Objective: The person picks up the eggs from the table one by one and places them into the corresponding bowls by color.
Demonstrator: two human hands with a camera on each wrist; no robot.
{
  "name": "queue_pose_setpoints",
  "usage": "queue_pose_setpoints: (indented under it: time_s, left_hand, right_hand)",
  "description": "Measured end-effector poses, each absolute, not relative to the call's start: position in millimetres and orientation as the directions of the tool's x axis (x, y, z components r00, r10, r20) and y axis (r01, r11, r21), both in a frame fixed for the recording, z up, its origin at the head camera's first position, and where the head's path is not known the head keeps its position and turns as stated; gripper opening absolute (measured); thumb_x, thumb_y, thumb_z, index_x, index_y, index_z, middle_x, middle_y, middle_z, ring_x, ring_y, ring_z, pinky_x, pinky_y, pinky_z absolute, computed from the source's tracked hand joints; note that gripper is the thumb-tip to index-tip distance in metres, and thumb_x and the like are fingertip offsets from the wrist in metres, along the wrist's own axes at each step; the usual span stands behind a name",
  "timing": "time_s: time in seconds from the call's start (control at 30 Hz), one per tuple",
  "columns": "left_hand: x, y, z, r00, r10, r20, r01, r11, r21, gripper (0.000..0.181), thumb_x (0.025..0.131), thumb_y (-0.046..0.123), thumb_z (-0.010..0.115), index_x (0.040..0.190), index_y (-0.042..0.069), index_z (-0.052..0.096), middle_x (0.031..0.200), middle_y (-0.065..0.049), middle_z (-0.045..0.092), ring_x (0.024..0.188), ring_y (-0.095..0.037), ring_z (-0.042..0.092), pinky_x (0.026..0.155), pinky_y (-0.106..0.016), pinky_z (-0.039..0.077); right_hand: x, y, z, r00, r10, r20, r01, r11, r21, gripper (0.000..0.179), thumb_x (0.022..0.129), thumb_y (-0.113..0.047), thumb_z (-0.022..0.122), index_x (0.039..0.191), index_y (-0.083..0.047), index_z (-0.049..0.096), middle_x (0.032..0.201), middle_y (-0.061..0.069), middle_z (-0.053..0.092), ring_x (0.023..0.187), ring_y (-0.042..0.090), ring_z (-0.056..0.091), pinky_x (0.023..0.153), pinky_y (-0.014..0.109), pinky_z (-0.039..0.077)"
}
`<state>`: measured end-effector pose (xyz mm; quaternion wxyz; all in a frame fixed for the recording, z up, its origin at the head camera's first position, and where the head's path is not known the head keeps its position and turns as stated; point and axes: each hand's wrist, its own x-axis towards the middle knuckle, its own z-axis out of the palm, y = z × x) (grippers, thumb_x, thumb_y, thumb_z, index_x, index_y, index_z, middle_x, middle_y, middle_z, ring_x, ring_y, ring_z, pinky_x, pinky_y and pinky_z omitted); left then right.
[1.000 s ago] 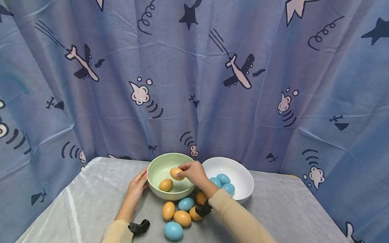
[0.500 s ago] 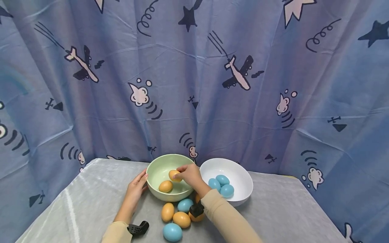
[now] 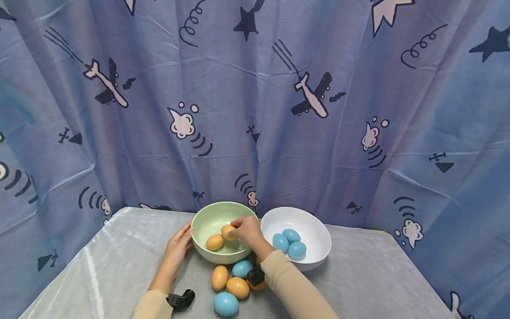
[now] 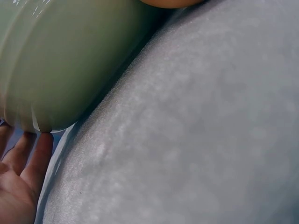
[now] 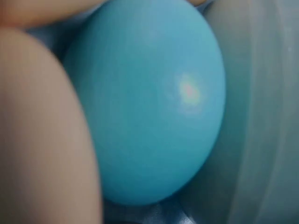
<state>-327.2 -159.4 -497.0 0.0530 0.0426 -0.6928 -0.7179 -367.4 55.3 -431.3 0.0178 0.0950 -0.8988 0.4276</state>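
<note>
I'm beside a curtained-off nook — whether in a home or a lab, I can't tell — with a blue curtain (image 3: 223,93) of cartoon planes (image 3: 313,98) and stars (image 3: 246,24) hung behind and along both sides of a grey-draped table (image 3: 358,270), and two black wrist cameras (image 3: 181,300) over it.

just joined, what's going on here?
A person's right hand holds an orange egg inside the green bowl, close to a second orange egg; whether the held one touches the bottom isn't clear. The left hand touches the bowl's outer side. The white bowl beside it has three blue eggs. Loose eggs, orange and blue, lie on the table in front.
</note>
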Motion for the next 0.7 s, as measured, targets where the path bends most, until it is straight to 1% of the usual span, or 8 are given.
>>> queue_pose_setpoints:
  time_s: [0.03, 0.2, 0.27, 0.43, 0.57, 0.7]
  left_hand:
    - [-327.2, -159.4, -497.0, -0.991, -0.135, 0.019, 0.023, -0.031, 0.999, 0.057, 0.105, 0.038, 0.049, 0.153, 0.010, 0.039, 0.159, -0.010, 0.038, 0.138, -0.020, 0.044, 0.111, -0.040, 0.047]
    - [-327.6, -159.2, -496.9, -0.990, -0.137, 0.017, 0.021, -0.032, 0.999, 0.056, 0.105, 0.037, 0.049, 0.153, 0.010, 0.039, 0.159, -0.010, 0.039, 0.133, -0.014, 0.047, 0.111, -0.040, 0.048]
    - [-327.5, -159.1, -496.7, -0.991, -0.137, 0.011, 0.017, -0.038, 0.999, 0.056, 0.105, 0.037, 0.049, 0.153, 0.011, 0.039, 0.159, -0.009, 0.039, 0.134, -0.016, 0.047, 0.112, -0.040, 0.047]
    - [-327.4, -158.7, -496.9, -0.992, -0.127, 0.015, 0.020, -0.043, 0.999, 0.056, 0.105, 0.037, 0.048, 0.153, 0.010, 0.038, 0.160, -0.009, 0.037, 0.141, -0.025, 0.041, 0.114, -0.045, 0.044]
    - [-327.0, -158.9, -497.0, -0.992, -0.122, 0.015, 0.021, -0.042, 0.999, 0.056, 0.105, 0.036, 0.048, 0.154, 0.010, 0.038, 0.160, -0.010, 0.036, 0.144, -0.027, 0.037, 0.116, -0.048, 0.042]
    - [-326.4, -159.2, -496.7, -0.993, -0.120, 0.019, 0.025, -0.048, 0.999, 0.055, 0.106, 0.035, 0.048, 0.154, 0.010, 0.037, 0.160, -0.011, 0.035, 0.144, -0.028, 0.037, 0.116, -0.049, 0.041]
  right_hand:
    - [-367.8, 55.1, -432.3, -0.980, -0.164, 0.116, -0.194, 0.621, -0.759, 0.030, 0.072, -0.007, 0.087, 0.099, 0.002, 0.078, 0.097, 0.013, 0.077, 0.094, 0.022, 0.071, 0.084, 0.032, 0.061]
    - [-368.4, 54.7, -435.3, -0.971, -0.202, 0.131, -0.232, 0.642, -0.730, 0.030, 0.071, -0.005, 0.087, 0.098, 0.004, 0.078, 0.095, 0.014, 0.078, 0.092, 0.022, 0.071, 0.082, 0.030, 0.061]
    - [-368.6, 54.6, -435.3, -0.968, -0.215, 0.132, -0.243, 0.650, -0.720, 0.030, 0.070, -0.004, 0.087, 0.098, 0.004, 0.078, 0.094, 0.014, 0.078, 0.091, 0.022, 0.071, 0.082, 0.030, 0.061]
    - [-368.8, 54.9, -434.8, -0.962, -0.248, 0.111, -0.253, 0.668, -0.700, 0.031, 0.069, -0.004, 0.086, 0.097, 0.004, 0.078, 0.094, 0.014, 0.078, 0.092, 0.021, 0.070, 0.081, 0.030, 0.061]
    - [-368.2, 55.1, -434.2, -0.960, -0.267, 0.086, -0.251, 0.685, -0.684, 0.031, 0.070, -0.005, 0.087, 0.098, 0.003, 0.078, 0.095, 0.013, 0.078, 0.090, 0.019, 0.069, 0.080, 0.029, 0.060]
    - [-367.6, 54.9, -433.8, -0.959, -0.275, 0.070, -0.247, 0.687, -0.683, 0.033, 0.069, -0.004, 0.087, 0.100, 0.003, 0.077, 0.096, 0.013, 0.078, 0.090, 0.018, 0.069, 0.079, 0.029, 0.061]
